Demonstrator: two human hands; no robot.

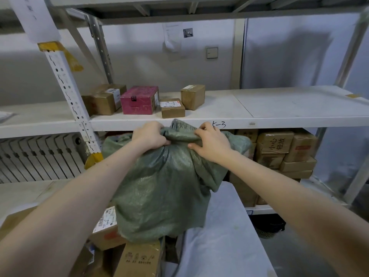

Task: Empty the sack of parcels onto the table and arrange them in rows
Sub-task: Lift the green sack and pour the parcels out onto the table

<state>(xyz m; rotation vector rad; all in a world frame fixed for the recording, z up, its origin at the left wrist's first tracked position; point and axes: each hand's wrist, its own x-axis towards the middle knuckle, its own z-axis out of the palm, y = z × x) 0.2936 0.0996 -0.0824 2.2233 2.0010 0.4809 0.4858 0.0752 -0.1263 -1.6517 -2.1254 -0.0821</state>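
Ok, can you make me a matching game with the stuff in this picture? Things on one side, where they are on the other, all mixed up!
Things:
1. green sack
2. pink box
3. box with black handwriting
4. paper with a small photo

Places:
A. stuck on the wall, high up
B. on the white shelf, between brown boxes
C. gripped at the top by both hands, left and right
D. under that shelf, on the right, in a stack

Pairs: 1-C, 2-B, 3-D, 4-A
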